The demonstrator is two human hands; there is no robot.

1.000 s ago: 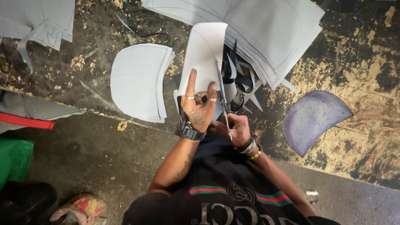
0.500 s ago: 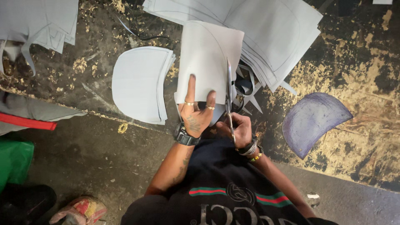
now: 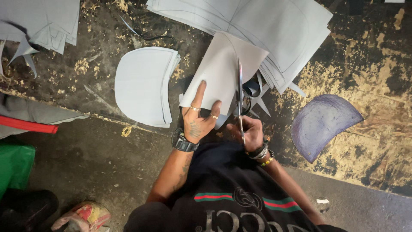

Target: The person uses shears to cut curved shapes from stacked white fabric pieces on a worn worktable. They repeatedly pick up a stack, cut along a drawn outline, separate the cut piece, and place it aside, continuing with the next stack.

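Observation:
My left hand point(image 3: 198, 120) grips a pale grey sheet of stiff material point(image 3: 221, 71) by its near edge, holding it up over the worn table. My right hand point(image 3: 249, 132) is closed around the handles of long scissors point(image 3: 240, 92), whose blades run up along the sheet's right edge. Thin grey offcut strips point(image 3: 257, 96) hang just right of the blades. A stack of cut grey half-round pieces point(image 3: 143, 86) lies to the left of my left hand.
A pile of large grey sheets with drawn curves point(image 3: 257, 25) fills the top. A purple half-round template point(image 3: 322, 124) lies at right. More grey scraps point(image 3: 38, 25) sit at top left. The table edge point(image 3: 107, 118) runs across; a green thing point(image 3: 15, 165) stands on the floor.
The grey sheet has turned in my left hand, its wide part now swung to the right, and the scissors have advanced further along its edge.

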